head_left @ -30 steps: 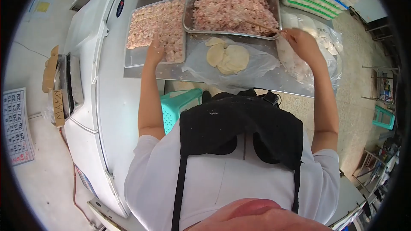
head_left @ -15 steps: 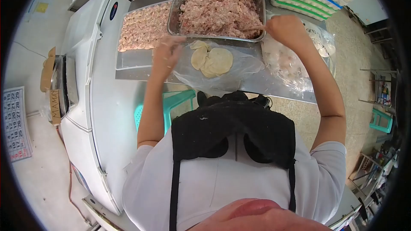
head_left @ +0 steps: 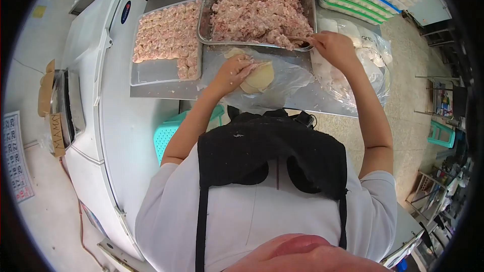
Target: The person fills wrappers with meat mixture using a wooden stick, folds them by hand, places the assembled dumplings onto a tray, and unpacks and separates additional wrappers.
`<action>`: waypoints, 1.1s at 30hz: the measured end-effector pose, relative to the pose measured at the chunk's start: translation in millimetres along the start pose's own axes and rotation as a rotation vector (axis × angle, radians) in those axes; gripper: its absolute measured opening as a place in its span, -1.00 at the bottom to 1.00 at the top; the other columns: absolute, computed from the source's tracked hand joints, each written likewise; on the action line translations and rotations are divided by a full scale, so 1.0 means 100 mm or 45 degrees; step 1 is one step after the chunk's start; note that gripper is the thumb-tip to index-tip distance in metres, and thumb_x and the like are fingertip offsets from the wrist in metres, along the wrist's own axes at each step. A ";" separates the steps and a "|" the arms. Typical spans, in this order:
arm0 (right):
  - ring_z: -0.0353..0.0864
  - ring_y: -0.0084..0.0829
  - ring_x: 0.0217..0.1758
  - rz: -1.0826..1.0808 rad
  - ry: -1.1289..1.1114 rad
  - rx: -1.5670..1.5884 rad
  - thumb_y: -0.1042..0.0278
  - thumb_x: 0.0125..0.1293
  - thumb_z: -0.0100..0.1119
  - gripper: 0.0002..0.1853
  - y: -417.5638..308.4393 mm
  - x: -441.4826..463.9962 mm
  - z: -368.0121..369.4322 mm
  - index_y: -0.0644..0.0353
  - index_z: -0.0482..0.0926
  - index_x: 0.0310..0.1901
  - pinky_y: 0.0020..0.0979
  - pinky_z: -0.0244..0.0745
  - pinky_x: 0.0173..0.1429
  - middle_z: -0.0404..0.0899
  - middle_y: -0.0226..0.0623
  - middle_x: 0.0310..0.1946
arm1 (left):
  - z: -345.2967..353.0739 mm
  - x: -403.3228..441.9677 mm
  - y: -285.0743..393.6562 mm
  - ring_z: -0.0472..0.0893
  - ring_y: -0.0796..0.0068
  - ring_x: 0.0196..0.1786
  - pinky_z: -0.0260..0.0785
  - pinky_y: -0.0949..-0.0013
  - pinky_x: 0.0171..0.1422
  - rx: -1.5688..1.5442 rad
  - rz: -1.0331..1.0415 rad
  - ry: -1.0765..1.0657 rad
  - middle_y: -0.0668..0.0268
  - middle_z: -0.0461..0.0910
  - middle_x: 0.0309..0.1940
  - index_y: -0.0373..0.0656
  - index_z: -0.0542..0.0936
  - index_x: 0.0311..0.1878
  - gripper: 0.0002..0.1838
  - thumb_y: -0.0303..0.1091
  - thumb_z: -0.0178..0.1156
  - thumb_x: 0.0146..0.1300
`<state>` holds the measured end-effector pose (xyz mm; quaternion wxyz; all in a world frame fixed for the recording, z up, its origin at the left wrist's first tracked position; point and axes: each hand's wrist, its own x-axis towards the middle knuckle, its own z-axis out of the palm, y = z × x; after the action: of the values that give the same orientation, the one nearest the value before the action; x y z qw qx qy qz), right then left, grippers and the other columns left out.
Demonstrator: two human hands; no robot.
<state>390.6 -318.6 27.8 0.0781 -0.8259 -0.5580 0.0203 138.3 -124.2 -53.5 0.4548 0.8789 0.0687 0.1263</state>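
Note:
Over the round dough wrappers (head_left: 260, 77) on a plastic sheet (head_left: 290, 78), my left hand (head_left: 236, 73) has its fingers bent together at the pile's left side; whether it pinches a wrapper is hidden. My right hand (head_left: 333, 48) is closed on a thin stick (head_left: 301, 38) at the lower right corner of a deep metal tray. Minced meat (head_left: 259, 5) fills that tray (head_left: 202, 25), and a lump of it sits by the stick's tip. To the left, a clear flat tray (head_left: 156, 76) holds rows of meat-filled dumplings (head_left: 166, 32).
Stacked trays with green and blue rims (head_left: 348, 0) stand at the back right. A plastic bag with white contents (head_left: 370, 53) lies right of the sheet. A white refrigerator (head_left: 126, 100) is at the left, with a green stool (head_left: 166, 136) below the table (head_left: 174, 89).
My left hand has moved from the dumpling tray rightward onto the wrappers. My right hand still holds the stick, now with a meat lump near its tip. The view has shifted slightly.

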 end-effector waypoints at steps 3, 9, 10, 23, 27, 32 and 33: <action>0.66 -0.17 -0.41 -0.040 -0.013 -0.289 0.22 0.27 0.07 -0.77 -0.37 -0.05 -0.03 0.13 0.63 -0.41 -0.17 0.54 -0.36 0.60 -0.19 -0.53 | -0.13 -0.02 0.02 0.54 0.32 -0.12 0.36 0.36 -0.02 -0.033 0.000 0.098 0.20 0.60 -0.27 -0.24 0.65 -0.17 -0.79 -0.30 0.15 0.31; 0.69 -0.22 -0.41 -0.006 -0.036 -0.390 0.36 0.15 0.08 -0.86 -0.92 0.17 0.18 0.13 0.61 -0.47 -0.23 0.56 -0.43 0.64 -0.18 -0.52 | -0.27 -0.01 -0.08 0.47 0.55 -0.32 0.34 0.47 -0.14 -0.593 -0.409 0.329 0.32 0.54 -0.38 -0.26 0.57 -0.18 -0.82 -0.34 0.10 0.34; 0.69 -0.21 -0.41 -0.006 -0.020 -0.353 0.35 0.17 0.08 -0.85 -1.00 0.22 0.21 0.13 0.61 -0.48 -0.22 0.56 -0.42 0.64 -0.18 -0.51 | -0.30 -0.01 -0.14 0.44 0.59 -0.33 0.32 0.48 -0.16 -0.701 -0.412 0.358 0.34 0.52 -0.40 -0.27 0.56 -0.20 -0.83 -0.35 0.08 0.35; 0.62 -0.02 -0.25 0.332 0.188 0.389 0.23 0.31 0.08 -0.76 -0.99 0.51 -0.01 0.18 0.64 -0.16 -0.18 0.49 -0.15 0.63 0.01 -0.31 | -0.73 0.28 -0.01 0.57 0.20 -0.30 0.39 0.32 -0.15 0.025 0.124 -0.027 0.09 0.57 -0.38 -0.25 0.58 -0.21 -0.77 -0.25 0.11 0.31; 0.66 -0.11 -0.21 0.507 0.186 0.695 0.21 0.35 0.10 -0.70 -0.81 0.35 0.05 0.21 0.62 -0.02 -0.30 0.49 -0.11 0.64 0.01 -0.24 | -0.95 0.38 0.36 0.55 0.27 -0.31 0.37 0.31 -0.17 -0.070 0.022 -0.097 0.13 0.56 -0.41 -0.27 0.58 -0.24 -0.76 -0.25 0.15 0.29; 0.66 -0.34 -0.22 0.578 0.254 0.585 0.17 0.38 0.09 -0.66 -0.75 0.14 0.03 0.26 0.61 -0.01 -0.36 0.48 -0.06 0.68 -0.04 -0.23 | -1.05 0.48 0.37 0.54 0.47 -0.21 0.38 0.37 -0.08 -0.156 -0.039 -0.178 0.26 0.58 -0.28 -0.28 0.56 -0.11 -0.73 -0.24 0.14 0.33; 0.65 -0.39 -0.22 0.593 0.226 0.526 0.17 0.38 0.09 -0.66 -0.73 0.12 -0.02 0.27 0.61 -0.01 -0.37 0.48 -0.05 0.68 -0.05 -0.24 | -1.05 0.47 0.37 0.54 0.49 -0.17 0.38 0.39 -0.05 -0.143 0.064 -0.173 0.27 0.58 -0.22 -0.28 0.56 -0.07 -0.71 -0.24 0.15 0.33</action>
<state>328.0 -281.5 41.0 0.2858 -0.8966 -0.3290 0.0785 153.6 -52.0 42.8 0.5037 0.8600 0.0084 0.0813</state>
